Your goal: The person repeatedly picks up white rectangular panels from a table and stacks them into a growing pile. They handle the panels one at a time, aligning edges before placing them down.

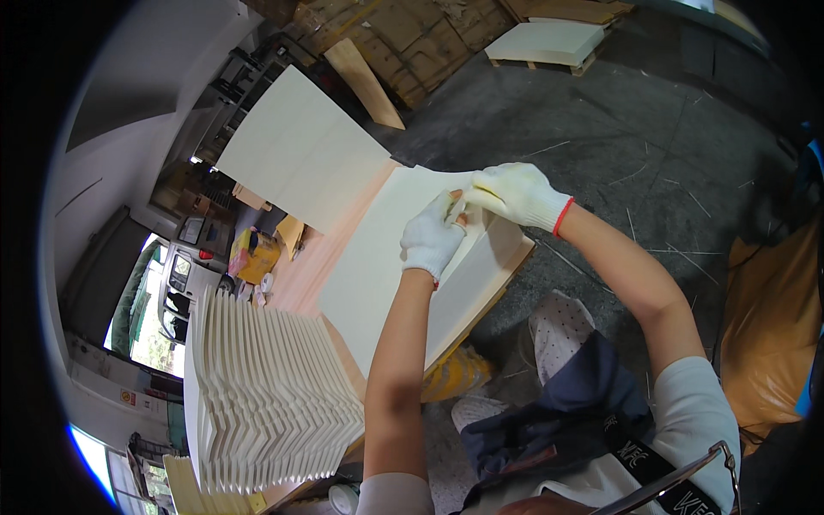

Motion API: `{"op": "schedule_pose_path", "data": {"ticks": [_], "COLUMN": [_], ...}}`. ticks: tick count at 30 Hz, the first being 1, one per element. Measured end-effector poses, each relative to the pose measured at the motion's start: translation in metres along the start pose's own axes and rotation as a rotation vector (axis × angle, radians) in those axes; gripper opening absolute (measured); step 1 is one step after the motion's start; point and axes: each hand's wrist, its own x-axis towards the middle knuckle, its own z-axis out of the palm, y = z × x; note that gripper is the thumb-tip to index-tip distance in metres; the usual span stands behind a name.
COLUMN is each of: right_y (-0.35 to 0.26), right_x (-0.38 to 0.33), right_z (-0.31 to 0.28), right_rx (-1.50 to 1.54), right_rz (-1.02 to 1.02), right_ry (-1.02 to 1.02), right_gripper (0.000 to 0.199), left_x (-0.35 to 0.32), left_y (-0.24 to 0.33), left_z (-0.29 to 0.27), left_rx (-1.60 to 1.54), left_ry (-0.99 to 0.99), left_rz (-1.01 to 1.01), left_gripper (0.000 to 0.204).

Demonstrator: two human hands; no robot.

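Both my hands wear white knit work gloves, the right one with a red cuff. My left hand is closed, its bare fingertips pressed together above the near edge of a stack of white sheets. Close against it, my right hand has its fingers bent in a pinch over the stack's right corner. Between the fingertips shows a small pale piece, perhaps a strip or a sheet's edge; the gloves hide most of it. The stack lies flat on a pinkish wooden board.
A fanned pile of wavy white sheets stands at the left. Behind the stack rises a large pale panel. A yellow bag lies beyond the table. Thin strips litter the grey floor; a loaded pallet stands far back.
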Motion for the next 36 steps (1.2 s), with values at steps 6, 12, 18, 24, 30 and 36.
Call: {"op": "schedule_pose_path", "data": {"ticks": [6, 12, 18, 24, 30, 36], "right_y": [-0.023, -0.022, -0.019, -0.020, -0.018, -0.021], "right_x": [-0.003, -0.007, -0.009, -0.010, -0.010, -0.010], "right_z": [0.011, 0.018, 0.022, 0.025, 0.026, 0.026], "right_rx": [0.471, 0.458, 0.469, 0.439, 0.421, 0.422], "right_rz": [0.506, 0.515, 0.511, 0.499, 0.508, 0.523], "right_ry": [-0.020, 0.038, 0.053, 0.063, 0.052, 0.052], "right_gripper": [0.044, 0.044, 0.044, 0.042, 0.040, 0.041], "left_x": [-0.010, -0.013, -0.013, -0.017, -0.018, -0.018], "left_y": [-0.031, -0.030, -0.029, -0.025, -0.014, -0.018], "left_z": [0.016, 0.019, 0.016, 0.013, 0.008, 0.009], "left_rx": [-0.484, -0.501, -0.519, -0.475, -0.387, -0.381], "left_ry": [-0.026, -0.039, -0.052, 0.056, -0.089, -0.069], "left_rz": [0.114, 0.134, 0.088, 0.133, 0.028, 0.044], "left_gripper": [0.040, 0.044, 0.043, 0.037, 0.034, 0.034]}}
